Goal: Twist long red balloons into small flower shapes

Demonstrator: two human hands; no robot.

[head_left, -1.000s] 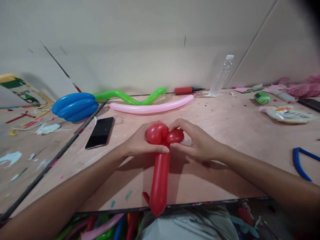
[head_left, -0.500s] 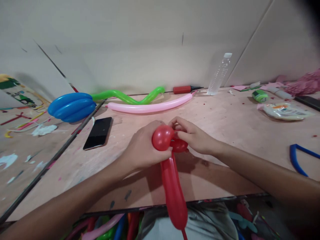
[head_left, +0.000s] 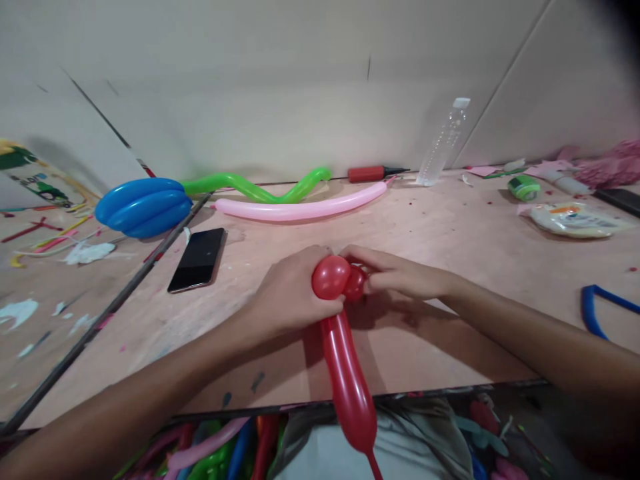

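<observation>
A long red balloon [head_left: 345, 373] with two small twisted bubbles at its top is held over the pinkish table [head_left: 450, 240]. My left hand [head_left: 290, 293] is wrapped round the twist below the larger bubble [head_left: 330, 277]. My right hand [head_left: 400, 277] pinches the smaller bubble [head_left: 356, 285] from the right, fingers pressed together. The balloon's tail hangs down past the table's near edge toward my lap.
A black phone [head_left: 197, 259] lies left of my hands. Behind are a pink balloon [head_left: 300, 208], a green balloon [head_left: 260, 190], a blue balloon bundle [head_left: 143, 207], a red pump [head_left: 373, 174] and a clear bottle [head_left: 443, 143]. A blue balloon [head_left: 597, 312] and packets [head_left: 570, 220] lie right.
The two bubbles have been turned and drawn closer together. The balloon's long tail swung from left to right, and my right hand's fingers closed in tighter on the smaller bubble.
</observation>
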